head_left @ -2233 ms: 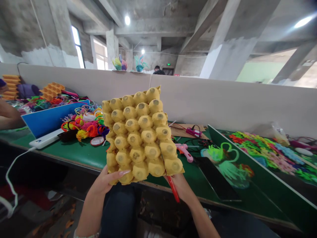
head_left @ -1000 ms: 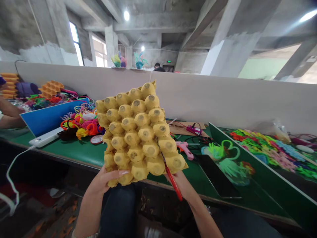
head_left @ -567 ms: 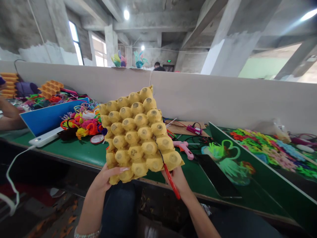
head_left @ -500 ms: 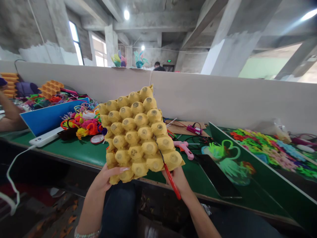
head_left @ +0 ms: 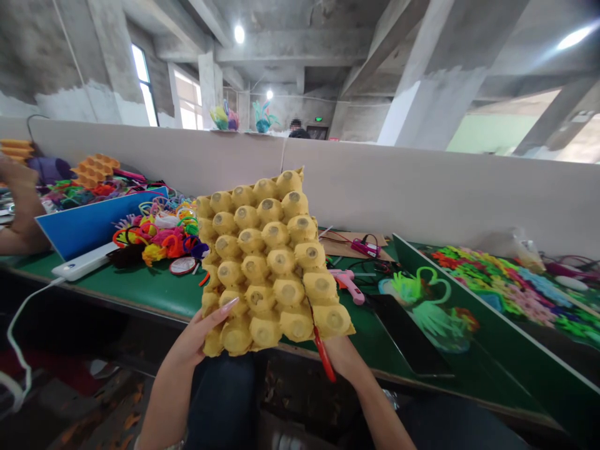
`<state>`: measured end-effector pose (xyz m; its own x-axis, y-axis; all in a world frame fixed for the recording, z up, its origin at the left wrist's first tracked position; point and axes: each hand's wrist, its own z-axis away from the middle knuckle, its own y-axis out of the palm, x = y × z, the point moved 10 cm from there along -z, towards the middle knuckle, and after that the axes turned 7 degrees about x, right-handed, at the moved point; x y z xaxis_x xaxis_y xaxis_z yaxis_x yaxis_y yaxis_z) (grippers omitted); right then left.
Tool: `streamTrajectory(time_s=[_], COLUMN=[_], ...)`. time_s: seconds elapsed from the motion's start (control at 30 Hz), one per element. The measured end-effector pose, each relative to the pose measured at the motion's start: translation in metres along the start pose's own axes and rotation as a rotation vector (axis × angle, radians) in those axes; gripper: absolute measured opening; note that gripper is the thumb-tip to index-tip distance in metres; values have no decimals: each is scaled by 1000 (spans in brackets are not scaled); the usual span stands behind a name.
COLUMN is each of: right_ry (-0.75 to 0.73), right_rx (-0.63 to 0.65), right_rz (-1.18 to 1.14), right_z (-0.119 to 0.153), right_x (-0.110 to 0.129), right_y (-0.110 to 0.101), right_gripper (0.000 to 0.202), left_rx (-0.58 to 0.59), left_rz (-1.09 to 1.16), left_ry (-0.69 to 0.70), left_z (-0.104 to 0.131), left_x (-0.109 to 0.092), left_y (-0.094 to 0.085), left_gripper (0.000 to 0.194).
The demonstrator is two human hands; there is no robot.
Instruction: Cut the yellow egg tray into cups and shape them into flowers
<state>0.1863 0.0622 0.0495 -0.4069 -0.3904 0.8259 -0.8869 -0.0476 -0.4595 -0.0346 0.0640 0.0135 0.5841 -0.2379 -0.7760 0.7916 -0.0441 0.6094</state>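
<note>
A yellow egg tray (head_left: pixel 255 269) is held up before me, its rows of cups facing me. My left hand (head_left: pixel 199 331) grips its lower left corner, with the thumb lying over the front. My right hand (head_left: pixel 340 353) is at the lower right edge, partly hidden behind the tray, closed on red-handled scissors (head_left: pixel 325 357). One dark blade lies in a slit that runs up between the rightmost column of cups and its neighbour. The other blade and handle are hidden behind the tray.
On the green table (head_left: pixel 154 294) are colourful pipe cleaners (head_left: pixel 162 234), a white power strip (head_left: pixel 87 262), a pink glue gun (head_left: pixel 347 284), a black phone-like slab (head_left: pixel 407 334) and a green pipe-cleaner swan (head_left: pixel 434 312). A divider board (head_left: pixel 473 312) stands right. Another person's arm (head_left: pixel 21 200) shows far left.
The tray has shifted slightly right and down. My left thumb has moved up its front. The scissors have turned steeper, and less of their blade and handle shows.
</note>
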Motion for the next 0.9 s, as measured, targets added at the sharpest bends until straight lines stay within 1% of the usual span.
streamTrajectory(time_s=[0.1,0.27,0.37,0.47,0.57,0.77,0.9], right_ry=[25,19,-3,-23,-28,-39,-4], right_rx=[50,-59,-96,-107,-118,-150,-167], right_rz=[-49,-175,-212,-202,-150,-74,-71], right_z=[0,-9,-16,-18,-16,-13,-9], right_x=[-7,-16,-20,-20,-14,0,-6], right_y=[7,4,5,5,1,-7,-8], right_gripper=[50,49,46,47,48,35,22], left_rx=[-1,-19,-35,-45,-25,-5,15], left_rz=[-3,-4,-10,-6,6,-9,25], left_ry=[-8,10,0,20,32,41,8], left_z=[2,3,2,0,-1,-2,-4], left_x=[-1,-3,-3,-5,-5,-5,-2], left_y=[1,1,-1,-2,1,2,-3], left_gripper=[45,42,42,47,48,50,45])
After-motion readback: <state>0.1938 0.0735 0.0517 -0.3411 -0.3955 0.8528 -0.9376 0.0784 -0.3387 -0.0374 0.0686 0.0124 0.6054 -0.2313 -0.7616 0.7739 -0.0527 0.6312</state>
